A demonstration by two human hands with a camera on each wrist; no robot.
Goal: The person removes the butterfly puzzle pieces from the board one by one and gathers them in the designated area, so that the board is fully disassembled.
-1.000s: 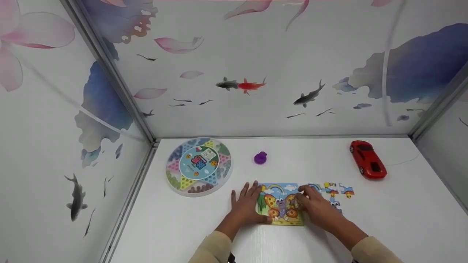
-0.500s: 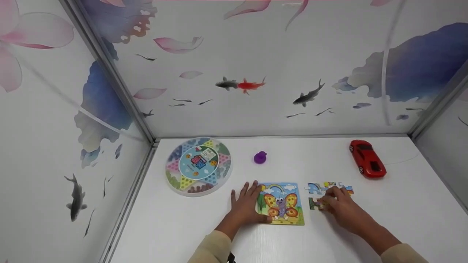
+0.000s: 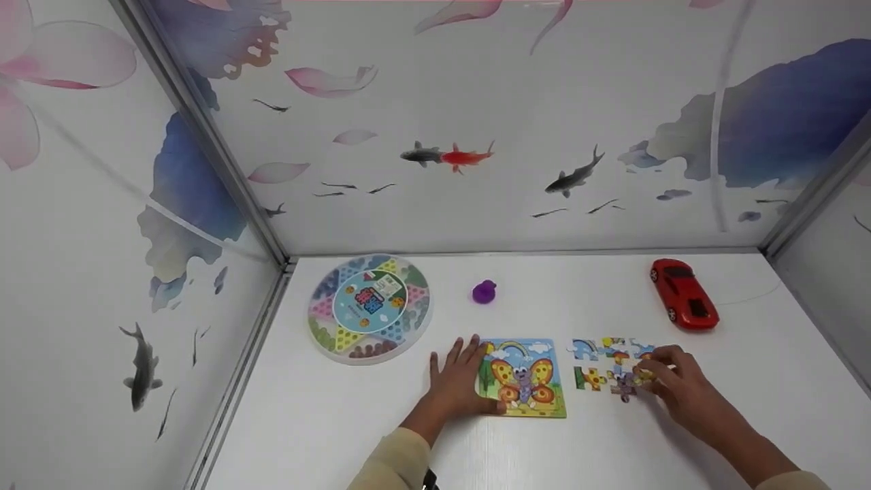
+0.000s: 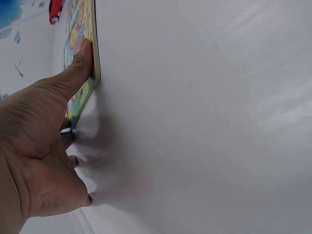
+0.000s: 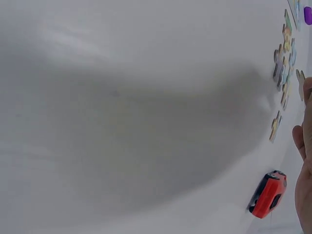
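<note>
A butterfly puzzle board (image 3: 522,378) lies flat near the table's front edge. My left hand (image 3: 454,382) rests flat on the table at the board's left side, fingers spread. In the left wrist view its thumb (image 4: 80,57) presses on the board's edge (image 4: 96,48). To the right of the board lie several loose puzzle pieces (image 3: 607,366), also seen edge-on as the pieces (image 5: 283,63) in the right wrist view. My right hand (image 3: 670,381) is at the right end of that group, its curled fingers on one piece (image 3: 643,373).
A round Chinese checkers board (image 3: 369,308) sits at the back left. A small purple toy (image 3: 484,292) is behind the puzzle board, and a red toy car (image 3: 684,294) stands at the back right. Patterned walls close in the table (image 3: 326,422) on three sides.
My right hand has moved from the puzzle board to the right, and loose pieces now lie spread beside the board. The left hand has stayed in place.
</note>
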